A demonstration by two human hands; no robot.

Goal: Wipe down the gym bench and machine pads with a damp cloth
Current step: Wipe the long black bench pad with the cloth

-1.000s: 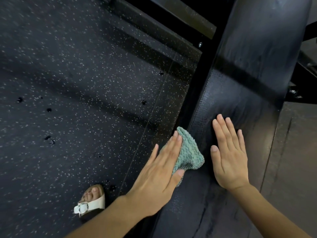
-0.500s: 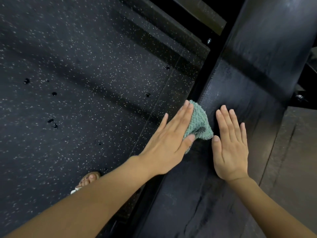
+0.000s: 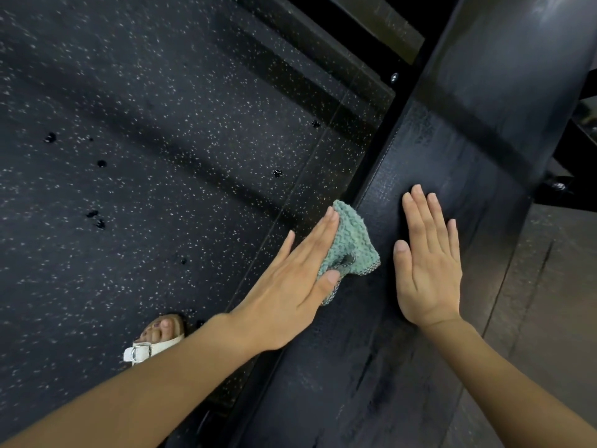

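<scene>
Your left hand [image 3: 290, 286] presses the teal knitted cloth [image 3: 350, 244], fingers straight, against the left edge of the long black padded bench [image 3: 452, 156] — your right hand [image 3: 426, 270] lies flat on top. Its length runs ahead; wipe along it.

a single camera, worn on the person's head, gives the only view. it looks steeply down and slightly forward, close over the black bench pad [image 3: 468, 156], which runs diagonally from the bottom middle to the upper right. both forearms enter from the bottom edge, putting the left hand [image 3: 290, 286] and right hand [image 3: 426, 270] near the centre. speckled floor [image 3: 129, 156] fills the left half, with a sandalled foot [image 3: 161, 331] low down.
</scene>
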